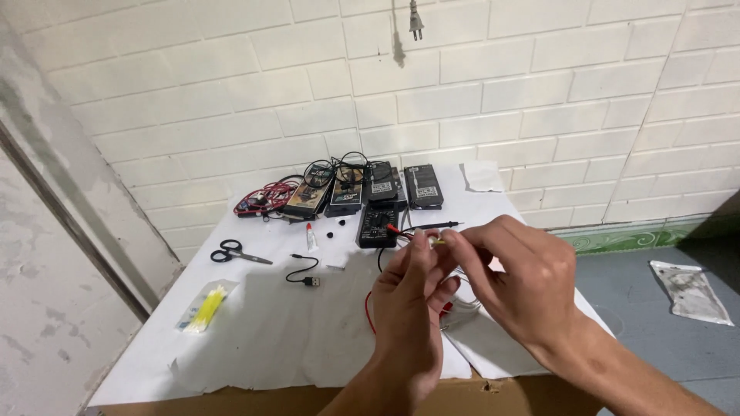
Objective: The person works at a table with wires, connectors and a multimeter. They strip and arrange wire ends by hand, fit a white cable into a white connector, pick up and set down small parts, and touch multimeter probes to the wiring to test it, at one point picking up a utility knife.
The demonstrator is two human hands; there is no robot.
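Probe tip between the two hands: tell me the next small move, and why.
Probably bring the pinched metal tip down toward the black multimeter, keeping both grips. The left hand and right hand meet on it above the white-covered table; the red lead hangs slack, and another probe lies beside the meter.

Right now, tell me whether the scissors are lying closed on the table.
No: the black-handled scissors lie with blades parted on the white table.

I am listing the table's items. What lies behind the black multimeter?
Behind the multimeter, against the wall: a row of black flat boxes with tangled wires. What lies beneath them is covered.
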